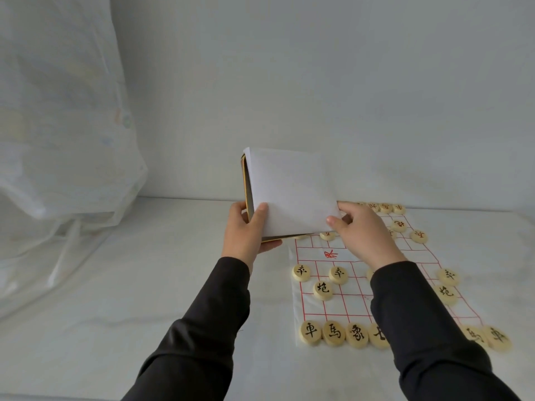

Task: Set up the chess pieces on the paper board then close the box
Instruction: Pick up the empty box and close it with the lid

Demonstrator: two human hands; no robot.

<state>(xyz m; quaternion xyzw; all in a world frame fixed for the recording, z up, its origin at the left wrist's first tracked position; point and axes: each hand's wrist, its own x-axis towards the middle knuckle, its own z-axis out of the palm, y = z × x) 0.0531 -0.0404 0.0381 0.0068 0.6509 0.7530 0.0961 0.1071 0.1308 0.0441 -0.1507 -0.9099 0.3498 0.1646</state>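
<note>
- Pieces (311,332) line the board (347,308) at lower right (setup looks finished).
- At centre, the left hand (246,227) grips the box (292,186) by its left edge, thumb on the white face.
- The right hand (362,230) pinches its lower right corner.
- The box tilts above the board's far left corner, probably for closing.

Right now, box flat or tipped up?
Tipped up: the box is held on edge, white face toward camera, by left hand and right hand.
</note>
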